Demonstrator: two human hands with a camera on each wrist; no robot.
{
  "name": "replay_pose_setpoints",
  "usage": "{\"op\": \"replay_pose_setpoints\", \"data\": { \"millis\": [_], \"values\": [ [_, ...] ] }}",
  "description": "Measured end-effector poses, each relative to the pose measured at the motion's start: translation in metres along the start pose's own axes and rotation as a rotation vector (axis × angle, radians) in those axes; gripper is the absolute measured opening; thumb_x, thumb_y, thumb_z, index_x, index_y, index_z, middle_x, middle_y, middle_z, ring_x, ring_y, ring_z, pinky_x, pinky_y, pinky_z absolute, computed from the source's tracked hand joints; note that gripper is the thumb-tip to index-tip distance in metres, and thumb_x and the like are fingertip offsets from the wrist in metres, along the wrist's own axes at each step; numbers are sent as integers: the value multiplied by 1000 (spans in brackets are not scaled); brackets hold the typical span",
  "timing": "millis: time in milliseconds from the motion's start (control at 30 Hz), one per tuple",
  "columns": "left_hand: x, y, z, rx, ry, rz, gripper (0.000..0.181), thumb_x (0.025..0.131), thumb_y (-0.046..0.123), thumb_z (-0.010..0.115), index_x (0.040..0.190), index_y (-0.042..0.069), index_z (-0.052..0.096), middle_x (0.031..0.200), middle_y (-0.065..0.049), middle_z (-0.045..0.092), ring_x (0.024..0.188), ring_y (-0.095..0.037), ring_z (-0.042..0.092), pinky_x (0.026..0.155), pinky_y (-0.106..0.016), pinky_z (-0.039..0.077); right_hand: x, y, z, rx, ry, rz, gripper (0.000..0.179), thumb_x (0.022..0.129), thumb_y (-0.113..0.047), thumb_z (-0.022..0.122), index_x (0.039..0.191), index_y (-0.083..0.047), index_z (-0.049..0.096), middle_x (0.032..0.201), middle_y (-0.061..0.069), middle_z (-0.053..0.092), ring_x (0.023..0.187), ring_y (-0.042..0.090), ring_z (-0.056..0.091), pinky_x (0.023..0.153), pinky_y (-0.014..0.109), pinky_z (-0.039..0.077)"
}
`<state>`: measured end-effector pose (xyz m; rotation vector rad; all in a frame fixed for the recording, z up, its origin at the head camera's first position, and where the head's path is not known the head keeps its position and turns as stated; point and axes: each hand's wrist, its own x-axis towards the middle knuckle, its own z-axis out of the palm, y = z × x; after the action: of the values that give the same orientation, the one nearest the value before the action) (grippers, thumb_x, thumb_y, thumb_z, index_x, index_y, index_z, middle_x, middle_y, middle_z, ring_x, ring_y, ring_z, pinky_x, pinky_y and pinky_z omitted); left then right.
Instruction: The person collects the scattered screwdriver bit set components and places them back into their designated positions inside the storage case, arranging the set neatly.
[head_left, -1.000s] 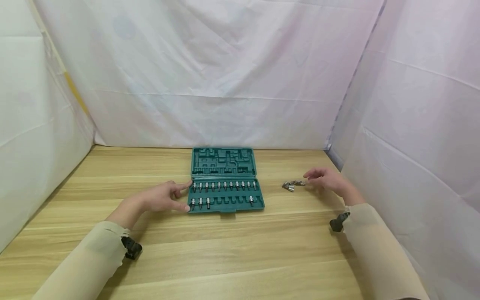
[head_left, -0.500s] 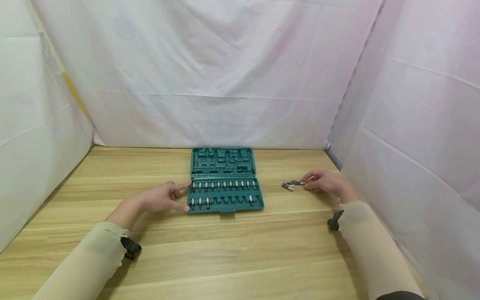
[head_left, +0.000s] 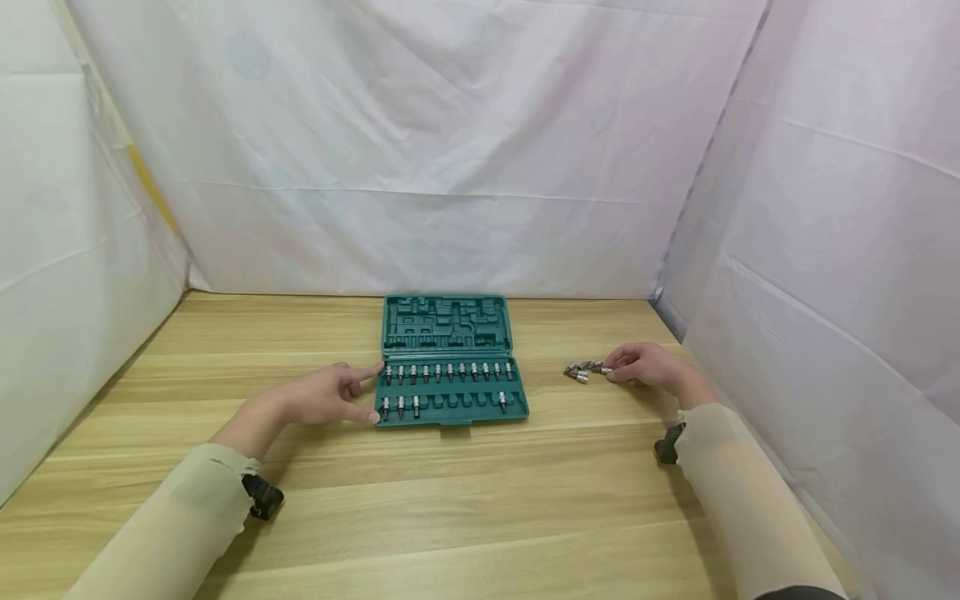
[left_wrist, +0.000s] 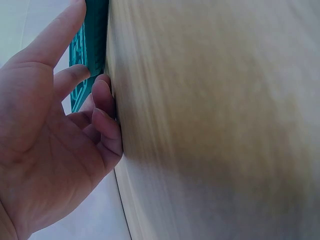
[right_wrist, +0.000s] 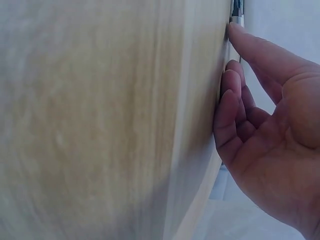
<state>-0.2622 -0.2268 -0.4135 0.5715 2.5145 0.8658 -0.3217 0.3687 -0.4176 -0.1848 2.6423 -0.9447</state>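
A green plastic socket case (head_left: 450, 388) lies unfolded on the wooden table, holding a full back row of silver-and-black bit sockets. In the front row, several stand at the left and one bit socket (head_left: 503, 402) at the right. My left hand (head_left: 322, 394) touches the case's left edge with extended thumb and index finger; its other fingers curl loosely in the left wrist view. To the right, a small pile of bit sockets (head_left: 577, 375) lies on the table. My right hand (head_left: 648, 367) pinches the rightmost bit socket (head_left: 602, 370) between thumb and index finger, close to the tabletop.
The case's lid (head_left: 446, 323), with moulded recesses, lies back toward the white rear curtain (head_left: 420, 167). Another white curtain (head_left: 840, 275) runs along the right side. Bare wooden table (head_left: 465, 508) spans the front, between the forearms.
My right hand has come down and slightly left to the pile, and its fingers have drawn in on the rightmost bit socket, which has turned a little. The left hand keeps its place.
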Motion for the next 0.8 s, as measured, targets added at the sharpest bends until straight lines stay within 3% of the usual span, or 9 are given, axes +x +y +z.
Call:
{"op": "replay_pose_setpoints", "data": {
  "millis": [500, 800],
  "values": [
    [0, 0, 0, 5, 3, 10, 102, 94, 49, 86, 174, 18, 31, 119, -13, 55, 106, -25, 51, 89, -39, 47, -11, 1, -7, -6, 47, -52, 31, 103, -25, 76, 126, -4, 75, 111, 8, 76, 98, 17, 65, 85, 33, 53],
    [0, 1, -1, 4, 3, 5, 102, 95, 48, 86, 174, 18, 31, 120, -14, 55, 108, -26, 51, 88, -40, 46, -7, -38, 1, 127, 43, -132, 28, 106, -24, 72, 126, -4, 68, 113, 11, 73, 96, 25, 66, 84, 39, 54]
  ]
}}
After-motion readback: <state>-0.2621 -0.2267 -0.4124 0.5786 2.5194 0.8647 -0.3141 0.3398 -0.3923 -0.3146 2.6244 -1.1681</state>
